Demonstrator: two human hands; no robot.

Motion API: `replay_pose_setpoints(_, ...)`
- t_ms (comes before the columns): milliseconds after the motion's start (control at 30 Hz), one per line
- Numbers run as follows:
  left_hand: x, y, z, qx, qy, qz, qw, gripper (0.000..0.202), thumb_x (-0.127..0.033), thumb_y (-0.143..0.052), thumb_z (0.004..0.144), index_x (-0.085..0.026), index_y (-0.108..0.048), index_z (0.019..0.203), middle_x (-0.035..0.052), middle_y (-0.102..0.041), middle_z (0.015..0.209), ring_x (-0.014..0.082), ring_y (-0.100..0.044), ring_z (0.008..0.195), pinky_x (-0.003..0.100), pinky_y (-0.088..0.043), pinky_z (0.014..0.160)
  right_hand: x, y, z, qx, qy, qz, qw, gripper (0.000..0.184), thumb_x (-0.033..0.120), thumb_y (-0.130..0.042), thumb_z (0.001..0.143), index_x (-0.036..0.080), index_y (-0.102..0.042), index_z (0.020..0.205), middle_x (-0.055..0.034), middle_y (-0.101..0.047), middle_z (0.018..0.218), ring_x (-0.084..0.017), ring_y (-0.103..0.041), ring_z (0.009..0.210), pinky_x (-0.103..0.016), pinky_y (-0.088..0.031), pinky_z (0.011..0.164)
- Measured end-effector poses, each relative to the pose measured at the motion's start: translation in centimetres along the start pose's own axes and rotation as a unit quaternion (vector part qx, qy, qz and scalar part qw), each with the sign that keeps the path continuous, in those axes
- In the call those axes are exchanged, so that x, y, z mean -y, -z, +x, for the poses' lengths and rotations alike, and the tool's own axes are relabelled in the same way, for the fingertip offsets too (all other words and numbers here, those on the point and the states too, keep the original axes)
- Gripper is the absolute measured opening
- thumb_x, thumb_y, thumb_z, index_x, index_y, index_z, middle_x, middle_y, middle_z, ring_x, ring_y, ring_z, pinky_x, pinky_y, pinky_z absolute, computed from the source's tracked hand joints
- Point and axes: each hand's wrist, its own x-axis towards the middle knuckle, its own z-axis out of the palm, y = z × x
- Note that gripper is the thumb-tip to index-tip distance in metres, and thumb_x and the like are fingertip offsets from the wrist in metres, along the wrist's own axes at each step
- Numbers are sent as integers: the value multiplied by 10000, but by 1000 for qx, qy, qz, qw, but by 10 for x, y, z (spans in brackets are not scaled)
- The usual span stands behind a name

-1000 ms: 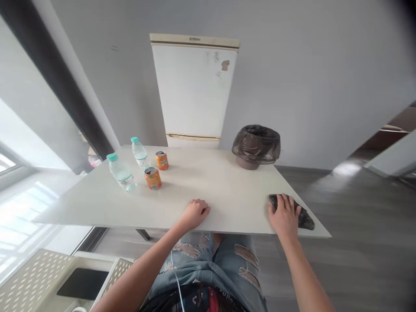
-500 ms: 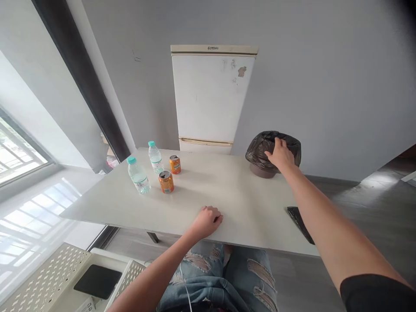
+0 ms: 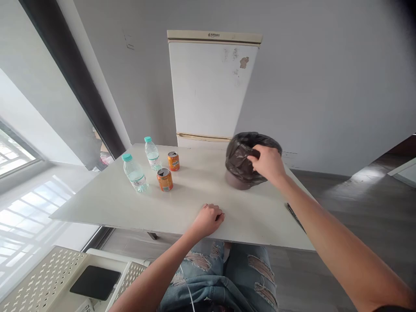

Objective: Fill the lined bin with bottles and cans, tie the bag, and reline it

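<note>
My right hand (image 3: 268, 162) pinches the near rim of a small brown trash bin (image 3: 238, 182), lined with a black plastic bag (image 3: 237, 160) folded over its edge. The bin stands on the white table (image 3: 195, 190), right of the middle. My left hand (image 3: 208, 219) rests on the tabletop near the front edge, its fingers curled in a loose fist with nothing visible in them. To the left stand two clear bottles with teal caps, the near bottle (image 3: 135, 175) and the far bottle (image 3: 152, 155). Beside them are two opened orange cans, a near can (image 3: 165, 181) and a far can (image 3: 173, 162).
A dark plastic piece (image 3: 295, 216) lies at the table's right edge, partly behind my right forearm. Behind the table stands a white refrigerator (image 3: 211, 86). At lower left is a cream cart (image 3: 58, 277) with a black tablet-like slab (image 3: 95, 282) on it.
My right hand has closed on the bin's lined rim, and the bin has moved left and nearer to me. The left hand stays put, and the view has shifted slightly.
</note>
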Motion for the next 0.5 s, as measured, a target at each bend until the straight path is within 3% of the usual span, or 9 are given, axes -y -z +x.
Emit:
replay_pose_setpoints(133, -9, 1, -3, 5, -29, 6, 1000, 325, -230, -535, 1003, -222, -584, 681, 78, -736, 816, 229, -676, 841, 387, -457, 825, 50, 7, -38, 5, 111, 84, 990, 165, 234, -705, 920, 187, -734, 1076, -80, -769, 949, -257, -729, 850, -346, -534, 778)
replay_pose_setpoints(200, -27, -7, -5, 44, -116, -5, 992, 275, -220, -558, 984, -239, -605, 713, 63, -754, 821, 214, -677, 814, 368, -477, 807, 67, 6, -50, 9, 143, 114, 983, 126, 227, -687, 933, 205, -721, 1052, -66, -763, 960, -237, -720, 820, -328, -517, 727)
replay_pose_setpoints(267, -55, -26, -4, 102, -236, -11, 966, 210, -263, -582, 972, -240, -646, 773, 42, -771, 848, 201, -688, 801, 343, -489, 748, 77, 5, -55, 22, 157, 126, 979, 118, 217, -654, 953, 211, -707, 1059, -63, -754, 983, -218, -705, 788, -320, -497, 681)
replay_pose_setpoints(367, -101, -70, 8, 246, -357, -14, 901, 287, -399, -631, 951, -232, -694, 726, 56, -796, 927, 214, -706, 766, 332, -435, 565, 83, 8, -52, 52, 160, 94, 981, 131, 210, -611, 975, 215, -690, 1078, -64, -740, 992, -206, -678, 738, -332, -475, 638)
replay_pose_setpoints(400, -113, -85, 14, 338, -393, -47, 854, 253, -393, -710, 873, -245, -701, 667, 48, -788, 859, 213, -697, 705, 322, -419, 525, 84, 10, -50, 70, 162, 80, 981, 127, 223, -611, 977, 221, -691, 1076, -59, -737, 989, -203, -671, 719, -337, -475, 629)
replay_pose_setpoints(433, -121, -99, 21, 448, -427, -90, 781, 208, -352, -773, 789, -259, -709, 615, 33, -770, 775, 208, -688, 654, 310, -427, 517, 85, 14, -47, 91, 166, 70, 979, 134, 250, -617, 979, 230, -694, 1087, -55, -738, 1005, -200, -669, 710, -342, -485, 628)
replay_pose_setpoints(467, -126, -111, 26, 516, -436, -132, 725, 202, -303, -798, 730, -263, -700, 558, 28, -732, 681, 211, -675, 614, 308, -441, 524, 86, 19, -44, 111, 174, 65, 976, 172, 291, -633, 979, 243, -696, 1131, -56, -741, 1052, -200, -677, 714, -349, -505, 638)
replay_pose_setpoints(500, -127, -121, 30, 551, -416, -163, 704, 229, -259, -801, 690, -257, -675, 499, 30, -694, 608, 221, -655, 570, 314, -431, 506, 88, 25, -41, 126, 182, 64, 973, 258, 345, -656, 972, 261, -686, 1214, -63, -737, 1135, -203, -690, 730, -356, -529, 651)
